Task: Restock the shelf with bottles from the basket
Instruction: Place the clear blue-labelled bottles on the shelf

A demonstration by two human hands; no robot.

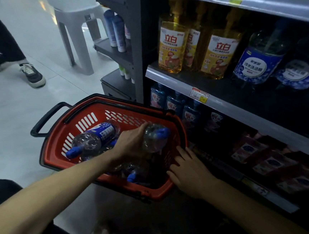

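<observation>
Bottle [154, 140] at basket's [101, 112] three o'clock: my left hand [131, 142] clasps its belly (likely slick, crushable); right hand [192, 170] flat.

View: head-worn, wide-angle.
Facing: forward and down, toward basket [98, 108] and shelf [171, 82] at right.
Nearness: close; basket fills the lower centre of frame.

Red basket [86, 122]: slotted walls, black handles, lower centre of frame. Inside, clear blue-capped bottles on their sides: labelled bottle [96, 136] at left, cap toward lower left; right bottle [154, 141] gripped by left hand [130, 144]. Shelf [172, 79], upper right: matching blue-label bottles [257, 60] upright.
</observation>
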